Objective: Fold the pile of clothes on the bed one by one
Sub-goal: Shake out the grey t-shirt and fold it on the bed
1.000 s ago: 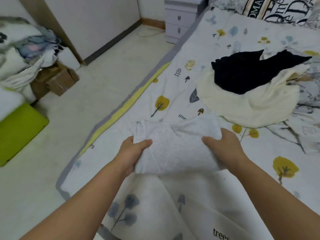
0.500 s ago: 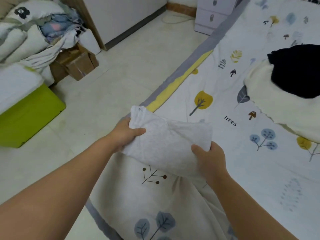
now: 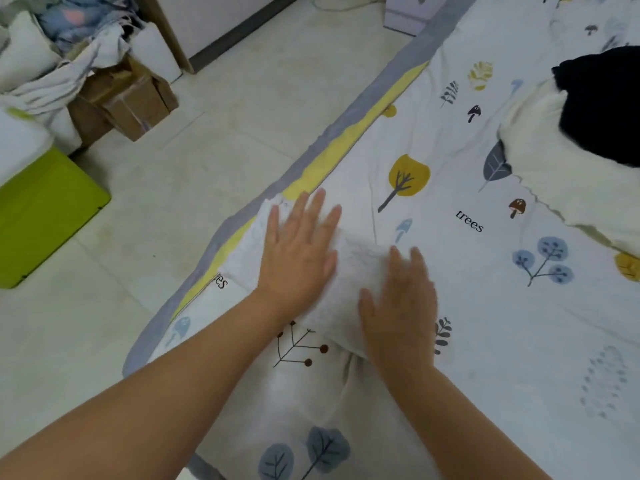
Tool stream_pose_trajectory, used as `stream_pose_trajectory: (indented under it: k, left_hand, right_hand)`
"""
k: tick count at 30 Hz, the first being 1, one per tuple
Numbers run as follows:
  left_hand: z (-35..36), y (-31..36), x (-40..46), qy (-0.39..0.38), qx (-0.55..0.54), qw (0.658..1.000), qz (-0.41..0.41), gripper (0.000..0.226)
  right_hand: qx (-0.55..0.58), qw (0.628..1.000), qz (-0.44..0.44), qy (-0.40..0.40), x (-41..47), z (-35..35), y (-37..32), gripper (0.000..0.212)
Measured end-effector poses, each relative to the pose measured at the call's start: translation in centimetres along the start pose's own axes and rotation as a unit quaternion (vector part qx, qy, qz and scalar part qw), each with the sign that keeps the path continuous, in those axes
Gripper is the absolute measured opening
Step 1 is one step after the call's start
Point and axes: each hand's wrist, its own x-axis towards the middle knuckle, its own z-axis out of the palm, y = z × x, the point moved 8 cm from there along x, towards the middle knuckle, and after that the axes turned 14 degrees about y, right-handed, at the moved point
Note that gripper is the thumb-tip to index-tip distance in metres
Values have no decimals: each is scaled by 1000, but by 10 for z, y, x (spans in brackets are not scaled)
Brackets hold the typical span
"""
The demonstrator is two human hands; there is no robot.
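Both hands, left [image 3: 298, 251] & right [image 3: 398, 306], lie flat w/ straight fingers on folded white garment [image 3: 349, 271] under them, near bed edge [image 3: 239, 216]; if pushed leftwards, it may slide off.

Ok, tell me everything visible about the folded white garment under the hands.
The folded white garment looks like soft, slightly textured cloth, folded into a compact oblong. It lies flat on the tree-print bedspread, near the bed's edge with its grey and yellow border. The left hand lies flat on its far end, the right hand on its near end, fingers straight on both. Most of its middle is hidden.
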Motion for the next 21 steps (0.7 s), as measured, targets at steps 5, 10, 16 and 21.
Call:
stream_pose_trajectory:
  k: [5,10,16,21]
  left_hand:
    - [54,-23,-36,-213,-8,976,-40,78]
    - [64,-25,-42,-253,-20,966,-54,83]
    - [52,-20,-32,-345,-8,938,-35,63]
    - [9,-11,19,-294,-52,953,-51,38]
  right_hand:
    - [-112,963,-83,-231,-16,64,15,83]
    - [-106,955,-74,-268,-20,73,29,75]
    - [-97,935,-59,-336,-8,60,18,67]
    - [4,959,-12,-284,24,5,-6,45]
